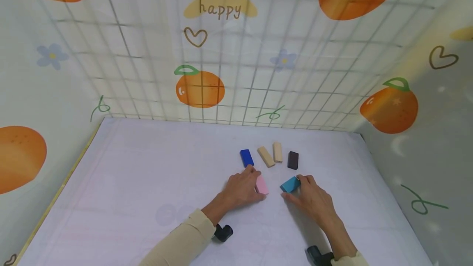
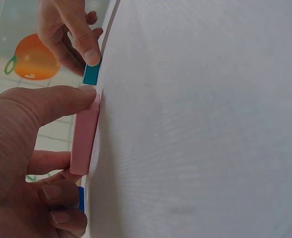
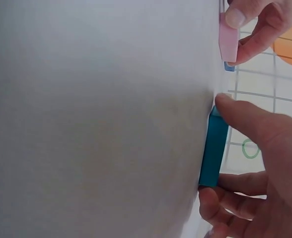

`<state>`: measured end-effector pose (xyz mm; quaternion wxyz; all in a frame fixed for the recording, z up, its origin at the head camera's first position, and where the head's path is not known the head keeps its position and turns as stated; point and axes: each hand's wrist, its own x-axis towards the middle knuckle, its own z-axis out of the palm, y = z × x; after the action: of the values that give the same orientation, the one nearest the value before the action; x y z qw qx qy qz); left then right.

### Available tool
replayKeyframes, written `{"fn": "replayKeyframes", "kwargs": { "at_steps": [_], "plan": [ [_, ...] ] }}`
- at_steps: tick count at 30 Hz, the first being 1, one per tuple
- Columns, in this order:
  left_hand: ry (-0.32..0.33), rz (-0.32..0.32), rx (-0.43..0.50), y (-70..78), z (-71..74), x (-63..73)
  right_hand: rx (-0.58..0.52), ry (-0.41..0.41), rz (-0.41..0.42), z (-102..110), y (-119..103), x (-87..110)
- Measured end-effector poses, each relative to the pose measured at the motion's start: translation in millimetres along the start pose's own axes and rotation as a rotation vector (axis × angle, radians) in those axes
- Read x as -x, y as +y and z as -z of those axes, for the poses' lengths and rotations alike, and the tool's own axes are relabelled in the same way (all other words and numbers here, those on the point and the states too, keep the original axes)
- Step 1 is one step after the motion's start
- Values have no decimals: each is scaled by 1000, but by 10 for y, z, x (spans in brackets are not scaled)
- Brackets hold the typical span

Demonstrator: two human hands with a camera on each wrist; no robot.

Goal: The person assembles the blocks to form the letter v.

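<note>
In the head view my left hand (image 1: pixel 240 186) pinches a pink block (image 1: pixel 261 185) between thumb and fingers, near the middle of the white-covered table. The left wrist view shows this pink block (image 2: pixel 85 134) long and flat-sided, thumb on one end and a finger at the other. To the right, my right hand (image 1: pixel 314 198) grips a teal block (image 1: pixel 290 184) by its ends, set at a slant. That teal block (image 3: pixel 214 148) lies close along the cloth in the right wrist view. A gap separates the two blocks. Just beyond my left fingertips lies a blue block (image 1: pixel 246 157).
Behind the hands lie two pale wooden blocks (image 1: pixel 266 157) and a dark block (image 1: pixel 293 160), in a loose row with the blue one. A patterned curtain (image 1: pixel 155 89) over a wire grid rises at the table's back edge. Printed fabric walls stand at both sides.
</note>
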<state>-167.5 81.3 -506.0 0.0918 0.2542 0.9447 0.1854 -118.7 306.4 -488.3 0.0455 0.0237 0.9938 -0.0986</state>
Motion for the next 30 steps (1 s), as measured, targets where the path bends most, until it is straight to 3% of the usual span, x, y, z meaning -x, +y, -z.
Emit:
{"fn": "replayKeyframes", "kwargs": {
  "at_steps": [30],
  "plan": [
    [25,-16,6,-33,-15,-6,-28,27,20,13,-23,31]
  ]
}}
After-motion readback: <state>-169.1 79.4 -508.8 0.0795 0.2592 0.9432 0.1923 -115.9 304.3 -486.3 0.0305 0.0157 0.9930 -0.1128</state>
